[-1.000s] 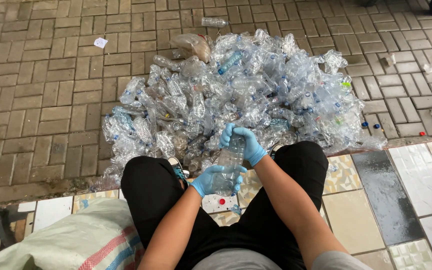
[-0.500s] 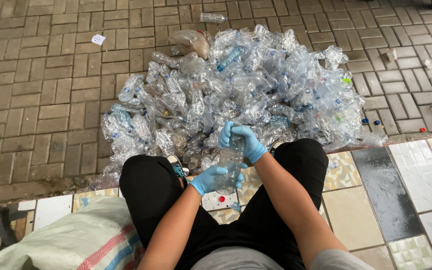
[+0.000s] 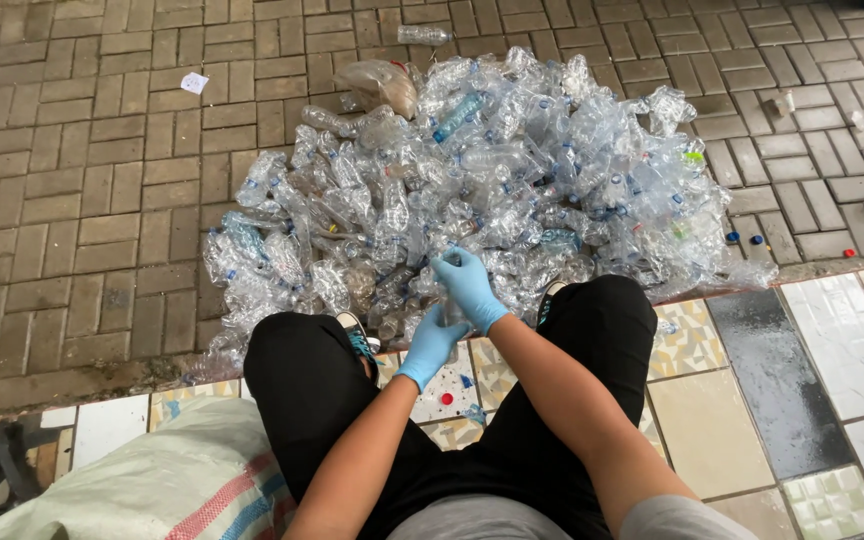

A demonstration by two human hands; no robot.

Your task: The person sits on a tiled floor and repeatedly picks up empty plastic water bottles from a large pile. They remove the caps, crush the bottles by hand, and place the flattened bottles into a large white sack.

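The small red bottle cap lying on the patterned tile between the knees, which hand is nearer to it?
Left. The left hand is just above the red cap; the right hand is farther up, by the bottle pile.

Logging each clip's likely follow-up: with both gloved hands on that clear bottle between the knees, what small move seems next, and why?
Probably a twist of the right hand to loosen the cap. It sits over the top of the clear bottle, while the left hand grips the bottle lower down. Loose caps already lie on the tiles between the knees, which hints at unscrewing, though the cap itself is hidden.

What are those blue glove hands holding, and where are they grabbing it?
A clear plastic bottle: the right hand grips its top end, the left hand its lower part.
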